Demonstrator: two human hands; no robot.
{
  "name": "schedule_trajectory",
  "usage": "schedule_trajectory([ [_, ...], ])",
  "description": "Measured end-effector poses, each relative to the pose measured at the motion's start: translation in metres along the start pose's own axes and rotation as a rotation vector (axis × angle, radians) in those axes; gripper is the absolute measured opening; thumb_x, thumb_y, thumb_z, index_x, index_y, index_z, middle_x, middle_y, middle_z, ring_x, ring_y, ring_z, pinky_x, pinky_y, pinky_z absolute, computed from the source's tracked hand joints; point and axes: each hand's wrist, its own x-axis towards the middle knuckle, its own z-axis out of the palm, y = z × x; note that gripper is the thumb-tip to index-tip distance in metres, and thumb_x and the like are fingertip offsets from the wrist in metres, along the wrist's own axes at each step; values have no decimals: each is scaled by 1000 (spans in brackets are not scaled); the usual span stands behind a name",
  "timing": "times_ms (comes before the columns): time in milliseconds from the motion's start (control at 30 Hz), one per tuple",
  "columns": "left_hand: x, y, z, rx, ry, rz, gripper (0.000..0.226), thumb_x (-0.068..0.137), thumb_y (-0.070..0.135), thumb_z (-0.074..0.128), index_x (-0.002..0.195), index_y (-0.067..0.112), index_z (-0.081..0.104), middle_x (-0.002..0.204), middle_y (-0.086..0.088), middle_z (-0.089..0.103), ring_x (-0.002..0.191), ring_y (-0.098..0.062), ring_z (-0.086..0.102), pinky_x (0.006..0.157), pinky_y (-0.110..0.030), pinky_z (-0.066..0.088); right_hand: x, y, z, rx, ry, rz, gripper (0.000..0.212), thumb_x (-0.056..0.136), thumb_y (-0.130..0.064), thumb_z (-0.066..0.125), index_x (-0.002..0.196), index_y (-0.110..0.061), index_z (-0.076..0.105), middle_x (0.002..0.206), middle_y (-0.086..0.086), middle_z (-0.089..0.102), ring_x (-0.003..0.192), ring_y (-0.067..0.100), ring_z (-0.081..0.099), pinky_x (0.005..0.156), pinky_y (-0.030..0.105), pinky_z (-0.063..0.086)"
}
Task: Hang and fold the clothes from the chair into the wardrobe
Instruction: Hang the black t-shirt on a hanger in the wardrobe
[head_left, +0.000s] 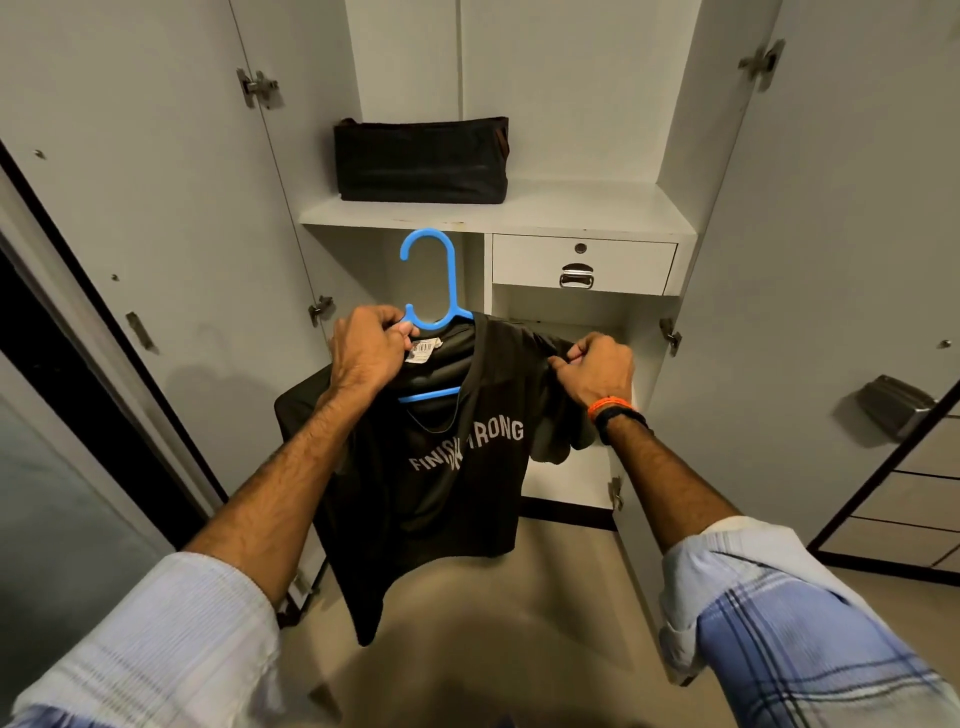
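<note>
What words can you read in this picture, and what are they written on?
"FINISH STRONG": pale capital letters across the chest of the black T-shirt; a fold hides the middle letters, so it shows as "FINIS" and "TRONG".
White tag at the shirt's collar, beside the left hand: a barcode and small print, too small to read.
Blue hanger, black bag on the shelf, drawer: no writing visible.

My only view is head-worn, looking forward and down at close range into the open wardrobe (571, 208) at twelve o'clock, forearms entering from seven and five.
</note>
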Motion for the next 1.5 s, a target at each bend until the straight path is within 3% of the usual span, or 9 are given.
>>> schedule_trajectory([
  [67, -1, 0, 1, 16, 5, 4, 17, 95, 20, 61, 86, 17, 75, 80, 3, 72, 80, -9, 63, 73, -19, 43, 0, -4, -3, 22, 28, -7, 2, 80, -15, 70, 82, -15, 71, 73, 0, 66, 77, 18, 64, 88, 38, 57],
  [233, 1, -4, 3, 70, 28, 18, 15, 93, 22, 62, 86, 17, 74, 79, 2, 70, 86, -18, 65, 99, -46, 46, 7, -6, -16, 93, 125, 14, 20, 88, -9, 64, 101, -18, 75, 99, 2, 74, 95, 20, 67, 90, 34, 55],
  [333, 3, -3, 1, 69, 8, 28, 14, 95, 21, 61, 94, 18, 75, 83, 4, 70, 92, -12, 59, 110, -41, 31, 17, 4, -19, 87, 125, 25, 27, 92, -2, 61, 111, -15, 74, 112, 6, 72, 107, 23, 66, 98, 36, 52],
  [533, 5, -2, -2, 75, -38, 38, 16, 98, 23, 58, 94, 21, 74, 80, 7, 67, 91, -9, 52, 104, -39, 21, 20, 14, -25, 95, 37, 3, 28, 94, -2, 59, 120, -10, 68, 119, 8, 70, 110, 21, 65, 104, 34, 48],
  [700, 5, -2, 4, 64, -58, 57, 17, 98, 23, 57, 92, 21, 73, 77, 8, 65, 89, -8, 54, 94, -33, 18, 13, 5, -27, 223, -236, -202, 22, 92, -31, 68, 101, -12, 75, 94, 1, 72, 90, 11, 63, 83, 25, 50],
  [1067, -2, 6, 24, 65, -196, 127, 20, 98, 25, 57, 82, 30, 67, 71, 11, 65, 91, -7, 57, 89, -30, 16, 4, -29, -18, 185, -484, -423, 28, 85, -34, 75, 109, -20, 75, 101, -6, 73, 93, 7, 64, 81, 19, 50],
  [1267, 0, 6, 36, -76, -265, 148, 13, 92, 30, 66, 102, 31, 74, 85, 17, 72, 100, -9, 63, 112, -47, 32, 1, -46, -14, 243, -416, -439, 14, 89, -25, 72, 101, -19, 77, 91, -4, 74, 86, 9, 68, 79, 21, 52],
  [1367, 1, 0, 33, -115, -202, 140, 38, 80, 30, 79, 117, 29, 70, 108, 12, 72, 106, -10, 63, 108, -50, 39, 3, -44, -18, 257, -382, -404, 14, 91, -24, 69, 100, -16, 76, 93, 0, 74, 93, 17, 68, 85, 31, 55],
  [1500, 3, -17, 25, -121, -113, 47, 47, 69, 26, 88, 112, 22, 69, 109, 7, 70, 101, -12, 64, 103, -42, 47, 13, -33, -27, 315, -345, -311, 10, 91, -22, 69, 97, -17, 75, 95, -1, 74, 97, 18, 68, 95, 42, 53],
])
